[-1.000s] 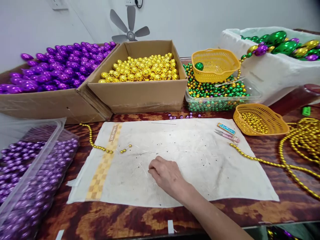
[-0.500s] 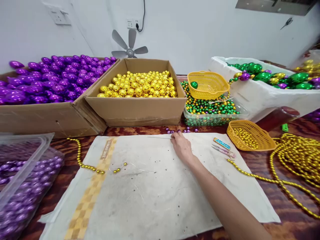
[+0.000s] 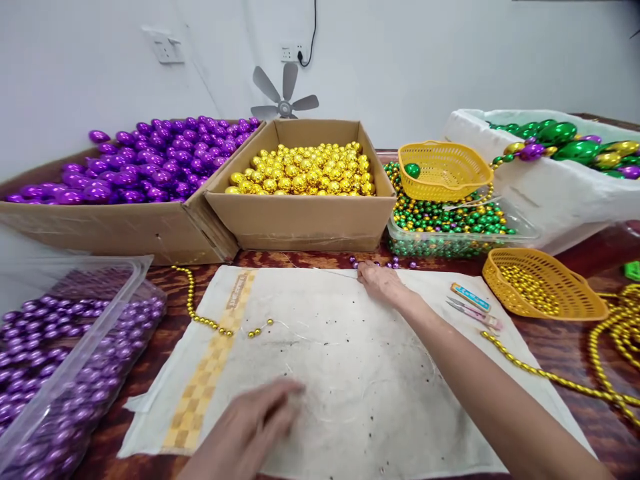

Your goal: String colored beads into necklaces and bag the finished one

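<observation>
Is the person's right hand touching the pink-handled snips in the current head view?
No, the right hand is at the far edge of the white cloth, near loose purple beads, apart from the snips.

two cardboard boxes [image 3: 300, 219] stand beyond the right fingers [image 3: 366, 272], two yellow baskets [image 3: 575, 293] and one pair of snips [image 3: 475, 315] to their right; a group of three gold beads [image 3: 257, 331] lies beyond the left fingers [image 3: 286, 388].

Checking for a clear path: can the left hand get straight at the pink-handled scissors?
Probably not straight across: the right forearm lies between the left hand and the scissors. Reaching over it might work.
</observation>
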Available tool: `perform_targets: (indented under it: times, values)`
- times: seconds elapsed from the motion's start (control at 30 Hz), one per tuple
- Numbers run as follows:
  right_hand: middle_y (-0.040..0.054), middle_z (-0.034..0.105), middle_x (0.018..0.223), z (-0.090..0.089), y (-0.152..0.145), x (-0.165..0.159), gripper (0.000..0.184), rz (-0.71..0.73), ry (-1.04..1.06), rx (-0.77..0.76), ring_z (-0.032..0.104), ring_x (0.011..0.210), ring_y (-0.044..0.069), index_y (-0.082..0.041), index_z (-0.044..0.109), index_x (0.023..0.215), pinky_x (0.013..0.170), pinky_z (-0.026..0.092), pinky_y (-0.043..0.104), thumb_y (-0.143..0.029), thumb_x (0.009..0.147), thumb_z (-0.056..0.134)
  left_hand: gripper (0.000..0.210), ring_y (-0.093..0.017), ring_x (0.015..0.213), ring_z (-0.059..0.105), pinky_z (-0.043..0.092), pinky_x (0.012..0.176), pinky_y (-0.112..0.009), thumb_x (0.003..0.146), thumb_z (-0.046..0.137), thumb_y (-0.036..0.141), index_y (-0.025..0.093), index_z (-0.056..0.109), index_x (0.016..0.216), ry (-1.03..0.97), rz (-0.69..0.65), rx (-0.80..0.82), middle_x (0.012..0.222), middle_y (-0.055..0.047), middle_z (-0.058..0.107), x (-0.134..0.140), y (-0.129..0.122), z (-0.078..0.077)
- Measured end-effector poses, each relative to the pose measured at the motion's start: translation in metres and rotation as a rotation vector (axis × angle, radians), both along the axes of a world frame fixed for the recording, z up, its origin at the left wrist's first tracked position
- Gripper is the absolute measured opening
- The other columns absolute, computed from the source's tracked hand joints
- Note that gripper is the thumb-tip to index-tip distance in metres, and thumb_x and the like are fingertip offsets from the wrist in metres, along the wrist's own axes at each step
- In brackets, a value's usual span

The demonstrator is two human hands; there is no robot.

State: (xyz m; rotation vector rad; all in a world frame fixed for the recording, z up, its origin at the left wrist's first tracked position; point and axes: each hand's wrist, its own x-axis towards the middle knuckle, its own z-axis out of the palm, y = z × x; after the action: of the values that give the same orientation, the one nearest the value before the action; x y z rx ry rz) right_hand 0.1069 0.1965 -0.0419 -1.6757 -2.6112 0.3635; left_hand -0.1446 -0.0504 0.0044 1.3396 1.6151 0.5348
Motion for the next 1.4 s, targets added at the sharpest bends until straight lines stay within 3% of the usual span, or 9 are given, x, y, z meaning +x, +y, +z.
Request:
perform_targets:
  times: [0.1, 0.2, 0.3, 0.47, 0.67, 0.77, 1.03, 1.23, 1.4]
  values:
    - [0.0054, 0.066, 0.102, 0.013, -0.004, 0.003, 0.024, 0.009, 0.014, 0.015, 0.065, 0.086, 0.018, -0.014, 0.06, 0.112, 0.078, 0.053, 0.038, -0.031, 0.097, 0.054, 0.024, -0.024, 0.094, 0.064, 0.051, 0.084, -0.038, 0.092, 0.049, 0.032, 0.025, 0.068, 0.104, 0.197, -0.039, 0.422, 0.101, -0.007, 0.07, 0.024, 0.071, -0.001]
    - [0.0054, 0.067, 0.098, 0.032, -0.021, 0.005, 0.018, 0.073, 0.061, 0.034, 0.064, 0.086, 0.02, -0.016, 0.059, 0.11, 0.075, 0.046, 0.033, -0.024, 0.099, 0.047, 0.031, -0.028, 0.119, 0.052, 0.04, 0.102, -0.046, 0.093, 0.046, 0.022, 0.02, 0.059, 0.121, 0.41, -0.123, 0.821, 0.122, -0.011, 0.063, 0.053, 0.119, -0.001]
    - [0.0032, 0.068, 0.1, 0.048, -0.053, 0.001, 0.014, 0.189, 0.144, 0.002, 0.064, 0.085, 0.019, -0.022, 0.058, 0.107, 0.068, 0.038, 0.028, -0.02, 0.097, 0.048, 0.03, -0.027, 0.115, 0.055, 0.039, 0.101, -0.047, 0.092, 0.047, 0.017, 0.019, 0.059, 0.12, 0.55, -0.316, 0.881, 0.119, -0.012, 0.064, 0.067, 0.129, 0.002]
    - [-0.0005, 0.068, 0.1, 0.042, -0.108, -0.022, 0.013, 0.209, 0.336, -0.069, 0.063, 0.079, 0.014, -0.023, 0.054, 0.107, 0.065, 0.037, 0.024, -0.026, 0.1, 0.044, 0.025, -0.018, 0.073, 0.062, 0.047, 0.07, -0.031, 0.093, 0.041, 0.015, 0.019, 0.065, 0.093, 0.511, -0.325, 0.575, 0.081, -0.005, 0.065, 0.039, 0.099, 0.004]
    - [-0.0004, 0.068, 0.097, 0.006, -0.165, -0.076, 0.01, 0.135, 0.393, -0.118, 0.065, 0.083, 0.016, -0.022, 0.058, 0.092, 0.065, 0.041, 0.026, -0.023, 0.096, 0.05, 0.026, -0.013, 0.057, 0.058, 0.051, 0.058, -0.028, 0.087, 0.056, 0.037, 0.018, 0.063, 0.104, -0.078, 0.393, 0.321, 0.075, 0.001, 0.059, -0.013, 0.049, -0.013]
    - [0.0036, 0.068, 0.094, -0.002, -0.181, -0.095, 0.008, 0.092, 0.328, -0.11, 0.066, 0.078, 0.021, -0.02, 0.059, 0.09, 0.061, 0.04, 0.029, -0.026, 0.092, 0.054, 0.034, -0.012, 0.057, 0.059, 0.053, 0.053, -0.026, 0.081, 0.065, 0.041, 0.016, 0.062, 0.103, -0.373, 0.559, 0.193, 0.078, 0.001, 0.058, -0.017, 0.028, -0.032]
    - [0.0089, 0.067, 0.094, -0.013, -0.185, -0.103, 0.018, 0.048, 0.255, -0.147, 0.066, 0.078, 0.026, -0.019, 0.061, 0.091, 0.06, 0.039, 0.032, -0.019, 0.093, 0.043, 0.029, -0.012, 0.053, 0.06, 0.052, 0.049, -0.024, 0.077, 0.067, 0.039, 0.014, 0.063, 0.091, -0.405, 0.587, 0.181, 0.07, 0.001, 0.06, -0.01, 0.018, -0.062]
    - [0.0061, 0.066, 0.082, -0.017, -0.185, -0.089, 0.014, 0.01, 0.47, -0.271, 0.062, 0.069, 0.022, -0.02, 0.057, 0.086, 0.063, 0.039, 0.033, -0.026, 0.092, 0.045, 0.019, -0.011, 0.057, 0.059, 0.049, 0.053, -0.021, 0.083, 0.058, 0.031, 0.019, 0.068, 0.094, -0.298, 0.645, 0.277, 0.075, -0.001, 0.063, 0.019, 0.0, -0.05]
    - [0.003, 0.065, 0.077, -0.01, -0.184, -0.05, 0.02, -0.072, 0.814, -0.419, 0.057, 0.056, 0.013, -0.021, 0.049, 0.093, 0.052, 0.043, 0.026, -0.039, 0.095, 0.041, 0.023, -0.009, 0.057, 0.058, 0.046, 0.052, -0.019, 0.092, 0.049, 0.028, 0.021, 0.068, 0.103, -0.4, 0.451, 0.338, 0.083, -0.003, 0.063, 0.073, -0.026, -0.034]
